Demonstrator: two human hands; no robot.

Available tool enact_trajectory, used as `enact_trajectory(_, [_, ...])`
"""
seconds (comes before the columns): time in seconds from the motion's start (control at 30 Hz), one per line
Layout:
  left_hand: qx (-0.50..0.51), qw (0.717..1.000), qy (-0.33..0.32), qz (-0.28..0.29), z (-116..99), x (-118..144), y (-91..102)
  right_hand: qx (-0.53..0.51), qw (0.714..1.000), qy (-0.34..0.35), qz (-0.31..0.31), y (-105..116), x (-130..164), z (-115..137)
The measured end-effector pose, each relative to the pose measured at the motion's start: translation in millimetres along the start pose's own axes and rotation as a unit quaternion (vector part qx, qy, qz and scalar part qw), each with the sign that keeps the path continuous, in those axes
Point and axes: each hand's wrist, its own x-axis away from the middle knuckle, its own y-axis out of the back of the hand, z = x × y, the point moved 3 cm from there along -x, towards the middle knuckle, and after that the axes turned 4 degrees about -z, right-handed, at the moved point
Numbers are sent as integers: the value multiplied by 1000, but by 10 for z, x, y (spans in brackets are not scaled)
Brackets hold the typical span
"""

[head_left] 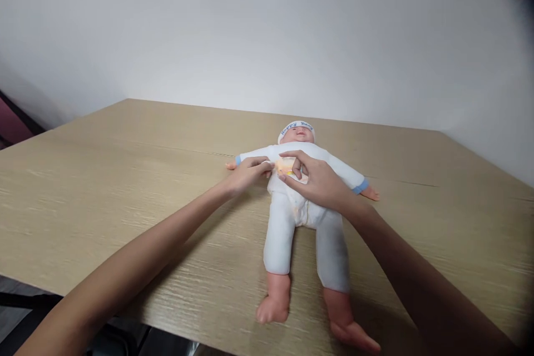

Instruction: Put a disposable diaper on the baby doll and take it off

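Note:
A baby doll (277, 233) in a white outfit and white headband lies on its back, feet toward me. Around its waist and between its legs is a white diaper (301, 212) with a pale orange front. My left hand (250, 173) is closed at the diaper's left edge, thumb and index finger pinched on it. Over the diaper's front is my right hand (317, 178), its thumb and index finger holding the front from either side, a curled finger between them. My right hand covers part of the diaper's waist.
The wooden table (125, 178) carries the doll near its front edge. A white partition (250, 39) rises behind the table. Below the front edge at lower left, dark chair parts (112, 339) show. Something dark pink (14, 122) stands at the far left.

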Motion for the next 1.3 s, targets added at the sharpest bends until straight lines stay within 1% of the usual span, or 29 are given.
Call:
enact_trajectory(0.1, [47, 998, -21, 31, -45, -142, -240, -24, 1000, -8, 7, 4, 6, -12])
enact_trajectory(0.17, [76, 996, -34, 36, -22, -208, -331, -30, 999, -19, -3, -2, 3, -13])
enact_trajectory(0.23, [111, 992, -54, 34, 29, -241, -364, -28, 999, -31, -19, -13, -10, -12])
enact_trajectory(0.33, [160, 983, -85, 25, 132, -238, -355, -19, 998, -50, -37, -29, -32, -10])
enact_trajectory(0.4, [171, 981, -94, 0, 208, -219, -340, -20, 997, -60, -40, -34, -37, -5])
enact_trajectory(0.53, [137, 986, -76, -61, 362, -197, -352, -32, 996, -67, -50, -38, -21, -3])
enact_trajectory(0.67, [127, 984, -81, -96, 437, -206, -379, -35, 994, -50, -94, -50, -28, -48])
enact_trajectory(0.77, [83, 980, -73, -166, 376, -142, -340, -47, 989, -20, -141, -31, -21, -42])
enact_trajectory(0.83, [35, 974, -71, -211, 249, -4, -303, -42, 982, 7, -186, 24, 64, 45])
enact_trajectory(0.87, [9, 972, -82, -219, 158, 98, -292, -33, 978, 21, -204, 58, 147, 116])
enact_trajectory(0.9, [-19, 972, -100, -213, 54, 218, -289, -22, 976, 33, -214, 92, 259, 199])
enact_trajectory(0.93, [-48, 972, -124, -194, -53, 350, -297, -13, 976, 42, -213, 119, 397, 284])
enact_trajectory(0.97, [-79, 973, -149, -158, -154, 488, -317, -13, 980, 45, -193, 134, 555, 361])
enact_trajectory(1.0, [-112, 973, -169, -107, -238, 623, -351, -20, 986, 45, -158, 133, 725, 420])
enact_trajectory(1.03, [-148, 971, -184, -43, -298, 748, -398, -33, 992, 33, -114, 118, 899, 452])
enact_trajectory(1.07, [-185, 963, -193, 20, -330, 858, -449, -41, 997, 15, -66, 91, 1066, 453])
enact_trajectory(1.1, [-220, 953, -196, 75, -335, 944, -499, -35, 999, -4, -34, 65, 1216, 428])
enact_trajectory(1.13, [-253, 941, -195, 109, -319, 999, -540, -15, 1000, -20, -16, 40, 1337, 380])
enact_trajectory(1.17, [-281, 933, -190, 119, -288, 1022, -569, 13, 999, -31, -16, 21, 1422, 317])
enact_trajectory(1.2, [-300, 930, -182, 107, -250, 1013, -584, 46, 998, -41, -28, 8, 1470, 247])
enact_trajectory(1.3, [-310, 939, -146, 33, -136, 877, -599, 121, 988, -60, -77, -25, 1436, 66])
